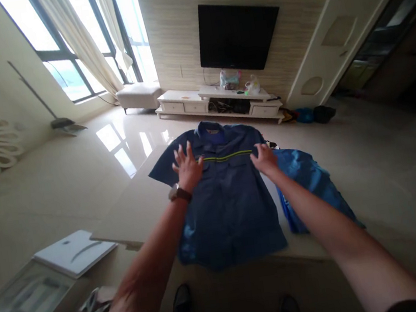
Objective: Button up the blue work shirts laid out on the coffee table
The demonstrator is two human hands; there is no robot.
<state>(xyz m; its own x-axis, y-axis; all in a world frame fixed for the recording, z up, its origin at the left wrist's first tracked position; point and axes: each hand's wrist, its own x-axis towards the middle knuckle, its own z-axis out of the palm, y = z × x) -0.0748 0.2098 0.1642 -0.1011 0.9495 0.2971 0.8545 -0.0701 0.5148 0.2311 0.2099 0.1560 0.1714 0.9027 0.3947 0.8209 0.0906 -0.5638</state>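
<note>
From the head view, the dark blue shirt [225, 200] lies front up on the table [131, 213], its body between the two sets of fingers and running from them toward the wearer, the collar [210, 129] beyond the fingertips. The left hand [188, 168] is over one side of the chest, fingers spread wide, by one end of the yellow stripe [227, 157]. The right hand [264, 158] is at the stripe's other end, fingers curled in toward the thumb; blur there leaves me unable to tell whether they pinch cloth or only rest against it.

The step in hand looks like straightening the shirt across the chest. The next move would call for a sure hold at matching points on both sides and a light, even pull.

Just outside the right fingers is a pile of brighter blue clothes [303, 173]. A small tag [212, 131] inside the collar, past the fingertips, is too small to read. Farther off, the television [238, 35] shows no brand I can make out, and no other writing is legible.
</note>
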